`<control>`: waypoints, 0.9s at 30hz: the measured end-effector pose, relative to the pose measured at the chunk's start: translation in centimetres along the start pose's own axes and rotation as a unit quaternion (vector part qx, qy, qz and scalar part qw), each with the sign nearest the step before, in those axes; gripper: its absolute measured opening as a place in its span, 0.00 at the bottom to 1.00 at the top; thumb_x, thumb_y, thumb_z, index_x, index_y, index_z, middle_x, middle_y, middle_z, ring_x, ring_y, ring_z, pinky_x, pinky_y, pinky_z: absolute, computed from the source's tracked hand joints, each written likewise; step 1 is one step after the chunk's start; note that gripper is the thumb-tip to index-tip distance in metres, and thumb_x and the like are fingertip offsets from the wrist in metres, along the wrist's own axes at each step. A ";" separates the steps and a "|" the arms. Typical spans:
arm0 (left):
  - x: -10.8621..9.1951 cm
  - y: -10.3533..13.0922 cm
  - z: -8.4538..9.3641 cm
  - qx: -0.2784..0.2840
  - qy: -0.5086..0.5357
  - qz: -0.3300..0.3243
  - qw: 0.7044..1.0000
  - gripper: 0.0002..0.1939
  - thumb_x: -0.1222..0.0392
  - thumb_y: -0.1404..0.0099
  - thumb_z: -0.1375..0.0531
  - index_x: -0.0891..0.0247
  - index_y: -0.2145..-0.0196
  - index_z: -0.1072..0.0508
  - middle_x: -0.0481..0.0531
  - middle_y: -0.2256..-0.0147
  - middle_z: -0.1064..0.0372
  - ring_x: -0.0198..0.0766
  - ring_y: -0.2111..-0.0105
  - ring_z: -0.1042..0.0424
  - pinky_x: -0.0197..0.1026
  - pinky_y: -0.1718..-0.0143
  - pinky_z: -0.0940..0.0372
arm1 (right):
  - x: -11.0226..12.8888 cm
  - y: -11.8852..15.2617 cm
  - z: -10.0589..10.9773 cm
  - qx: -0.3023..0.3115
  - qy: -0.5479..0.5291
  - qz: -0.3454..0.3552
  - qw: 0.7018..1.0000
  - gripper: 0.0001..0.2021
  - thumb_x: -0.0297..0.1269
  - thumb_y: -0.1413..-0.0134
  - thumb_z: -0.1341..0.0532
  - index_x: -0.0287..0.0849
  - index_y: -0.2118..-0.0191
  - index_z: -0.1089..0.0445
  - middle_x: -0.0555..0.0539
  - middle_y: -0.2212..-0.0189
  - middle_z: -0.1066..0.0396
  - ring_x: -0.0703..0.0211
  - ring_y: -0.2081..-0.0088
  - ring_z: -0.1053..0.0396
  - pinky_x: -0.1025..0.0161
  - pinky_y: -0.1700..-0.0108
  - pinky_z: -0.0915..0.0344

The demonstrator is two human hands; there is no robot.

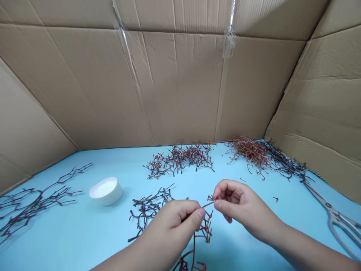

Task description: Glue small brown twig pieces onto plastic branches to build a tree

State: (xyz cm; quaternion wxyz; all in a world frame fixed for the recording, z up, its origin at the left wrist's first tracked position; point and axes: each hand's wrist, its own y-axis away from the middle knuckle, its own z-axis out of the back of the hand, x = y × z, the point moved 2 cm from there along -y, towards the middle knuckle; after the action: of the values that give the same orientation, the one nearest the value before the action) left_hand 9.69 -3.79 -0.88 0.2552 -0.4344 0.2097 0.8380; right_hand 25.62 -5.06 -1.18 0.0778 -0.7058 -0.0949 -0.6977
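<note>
My left hand (179, 222) is closed in a pinch on a thin reddish-brown twig (208, 204). At the twig's other end, the thumb and fingers of my right hand (238, 207) pinch it too, with a small forked tip showing beside them. Below and behind my left hand hangs or lies a branched reddish-brown sprig (194, 248); whether it joins the held twig is hidden by my fingers. Just left of that hand, a bunch of dark forked twigs (145, 210) lies on the table, partly covered by the hand.
A blue tabletop (84, 233) meets cardboard walls (180, 90). Branched brown twigs (183, 156) lie at the back, with thin stems (251, 152) and dark twigs (284, 160) back right. Scissors (332, 210) lie right. A white round roll-like object (106, 191) and long dark branches (36, 203) are left.
</note>
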 end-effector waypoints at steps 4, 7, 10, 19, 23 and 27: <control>-0.3 0.2 0.6 0.020 -0.014 -0.006 1.000 0.18 0.53 0.37 0.55 0.62 0.82 0.49 0.41 0.82 0.55 0.30 0.79 0.51 0.33 0.78 0.52 | -0.2 -0.4 0.5 0.013 -0.023 -0.009 1.000 0.05 0.31 0.57 0.40 0.38 0.75 0.38 0.57 0.83 0.42 0.72 0.82 0.46 0.72 0.81 0.48; -0.7 0.5 1.2 0.062 -0.026 0.009 0.998 0.17 0.54 0.38 0.53 0.62 0.82 0.47 0.41 0.81 0.54 0.30 0.79 0.50 0.32 0.77 0.51 | -0.3 -0.3 0.7 0.039 -0.042 -0.023 0.998 0.06 0.30 0.58 0.39 0.38 0.77 0.38 0.57 0.84 0.43 0.73 0.84 0.48 0.73 0.83 0.50; -0.5 0.3 1.7 0.028 -0.006 0.035 0.999 0.18 0.52 0.38 0.53 0.62 0.82 0.46 0.41 0.82 0.52 0.30 0.80 0.49 0.33 0.78 0.50 | -0.7 -0.2 0.7 0.043 -0.056 -0.006 0.997 0.09 0.32 0.58 0.37 0.39 0.69 0.36 0.54 0.76 0.38 0.71 0.79 0.41 0.71 0.78 0.42; 0.4 -0.4 0.1 -0.013 0.038 -0.011 0.999 0.15 0.54 0.37 0.53 0.63 0.76 0.36 0.45 0.77 0.34 0.30 0.80 0.36 0.33 0.75 0.42 | -0.9 -0.1 -0.9 0.050 0.054 0.033 0.997 0.12 0.33 0.55 0.37 0.42 0.61 0.34 0.51 0.72 0.31 0.61 0.67 0.34 0.61 0.61 0.37; -0.1 -0.4 -0.1 0.023 -0.013 -0.021 0.999 0.18 0.55 0.37 0.54 0.63 0.81 0.38 0.43 0.82 0.41 0.29 0.82 0.41 0.32 0.77 0.46 | -0.3 0.1 -1.1 0.045 0.097 0.044 0.993 0.06 0.29 0.54 0.38 0.41 0.67 0.32 0.52 0.75 0.32 0.63 0.70 0.35 0.64 0.64 0.38; -0.4 -0.3 0.3 -0.024 -0.025 -0.025 0.999 0.17 0.55 0.39 0.52 0.63 0.83 0.41 0.42 0.83 0.51 0.30 0.80 0.47 0.33 0.77 0.50 | -1.0 0.2 -1.0 0.022 0.041 0.003 0.999 0.05 0.29 0.54 0.39 0.41 0.75 0.38 0.55 0.79 0.38 0.66 0.75 0.37 0.67 0.72 0.40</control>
State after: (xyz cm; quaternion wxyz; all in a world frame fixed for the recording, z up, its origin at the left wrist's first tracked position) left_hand 9.86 -3.51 -0.42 0.2708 -0.4243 0.1719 0.8468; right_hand 24.70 -5.50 -2.19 0.0988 -0.6753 -0.1050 -0.7233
